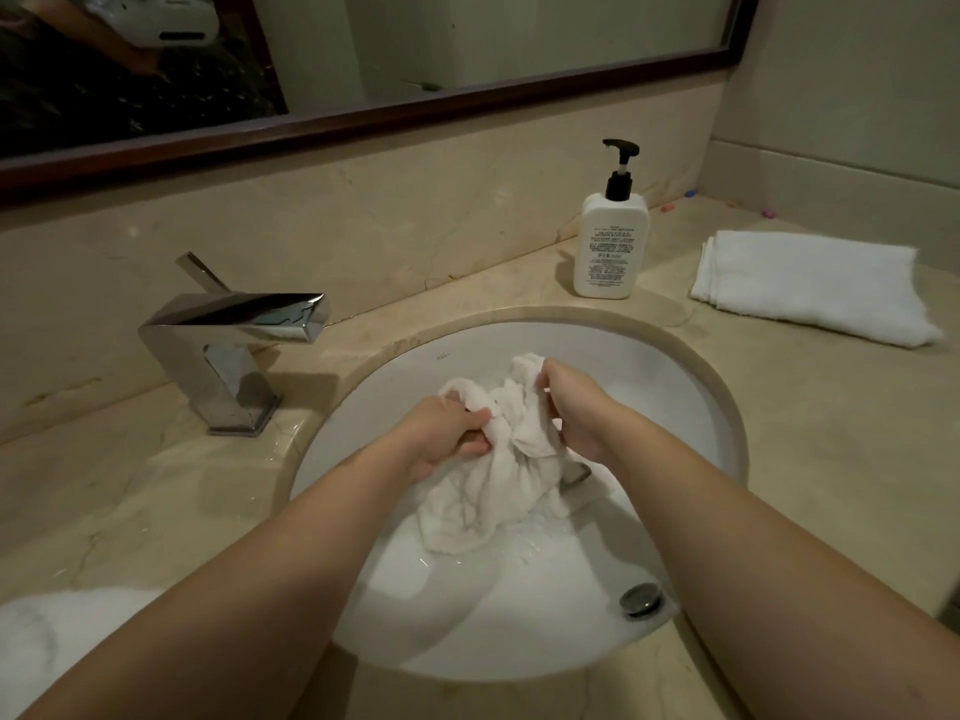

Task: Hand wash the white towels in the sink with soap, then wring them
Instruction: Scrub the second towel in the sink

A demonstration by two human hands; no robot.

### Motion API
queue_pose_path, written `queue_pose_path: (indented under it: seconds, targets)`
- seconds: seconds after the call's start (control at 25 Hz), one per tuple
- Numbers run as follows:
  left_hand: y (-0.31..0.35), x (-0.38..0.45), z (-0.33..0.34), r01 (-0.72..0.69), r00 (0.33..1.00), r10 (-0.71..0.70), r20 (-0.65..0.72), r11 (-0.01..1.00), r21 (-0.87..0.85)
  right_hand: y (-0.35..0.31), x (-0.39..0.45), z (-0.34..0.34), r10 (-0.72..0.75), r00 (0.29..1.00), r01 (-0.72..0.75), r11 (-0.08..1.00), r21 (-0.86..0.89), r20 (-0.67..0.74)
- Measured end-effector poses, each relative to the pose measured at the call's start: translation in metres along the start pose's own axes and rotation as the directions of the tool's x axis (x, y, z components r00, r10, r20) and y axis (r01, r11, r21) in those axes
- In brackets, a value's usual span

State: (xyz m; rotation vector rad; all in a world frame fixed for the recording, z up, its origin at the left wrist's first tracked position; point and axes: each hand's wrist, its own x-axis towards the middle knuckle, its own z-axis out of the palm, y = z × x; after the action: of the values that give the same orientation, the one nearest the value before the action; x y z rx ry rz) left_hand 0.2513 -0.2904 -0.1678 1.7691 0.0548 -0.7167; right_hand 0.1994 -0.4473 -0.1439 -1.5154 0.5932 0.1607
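Both hands — left hand (449, 433), right hand (569, 407) — clench fingers on the wet towel (498, 459); soap bottle (610, 241) print unreadable.

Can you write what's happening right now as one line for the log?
left hand: grips wet towel | right hand: grips same towel | place: over sink | folded towel: on counter | soap bottle: upright

Counts at the sink

Two white towels: one wet (488, 475) in the basin, one folded (810, 288) on the counter. Two hands (447, 433), one soap bottle (610, 241), one tap (234, 345), one sink (519, 641), one mirror (363, 111).
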Motion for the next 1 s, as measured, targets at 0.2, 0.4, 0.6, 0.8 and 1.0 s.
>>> queue_pose_path:
  seconds: [0.2,0.4,0.6,0.8,1.0]
  targets:
    - [-0.003,-0.005,0.009,0.005,0.992,0.020,-0.122,0.979,0.206,0.008,0.010,-0.003,-0.122,0.992,0.122,0.992,0.015,-0.027]
    - [-0.006,-0.004,0.008,0.000,0.996,0.021,-0.084,0.972,0.236,0.008,0.008,-0.011,0.038,0.996,-0.022,0.981,-0.194,0.076]
    - [-0.003,-0.008,-0.001,0.089,0.996,-0.088,-0.019,0.931,0.354,0.006,0.002,-0.019,0.137,0.939,0.032,0.878,-0.478,0.315]
    - [-0.002,-0.008,0.001,0.097,0.985,-0.126,0.121,0.971,0.218,0.013,0.015,-0.020,-0.059,0.993,0.097,0.909,-0.404,0.106]
    - [-0.002,-0.011,0.009,-0.033,0.985,-0.002,0.171,0.979,0.200,0.012,0.011,-0.010,-0.196,0.974,0.216,0.951,-0.220,0.110]
